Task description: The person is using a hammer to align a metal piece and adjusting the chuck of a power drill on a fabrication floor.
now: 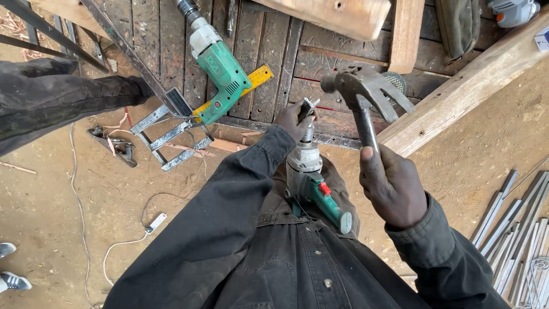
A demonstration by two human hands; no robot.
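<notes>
A green drill [311,183] was braced against the body, its chuck [307,133] gripped by the left hand [293,118]; a claw hammer [366,94] was clenched in the right hand [392,186], apparently poised, needing an accurate tap.

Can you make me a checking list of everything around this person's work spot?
Surface: dark wooden plank bench, worn.
Job's things: green drill propped against the person's body, chuck up; claw hammer raised above it.
Clutter: second green drill lying on a yellow ruler; welded metal frame; timber beam.
Hands: left hand grips a small metal piece at the chuck; right hand grips the hammer handle.
Cables: white cord on the ground.
Surroundings: sandy dirt floor, metal bars, another person's shoes.
</notes>
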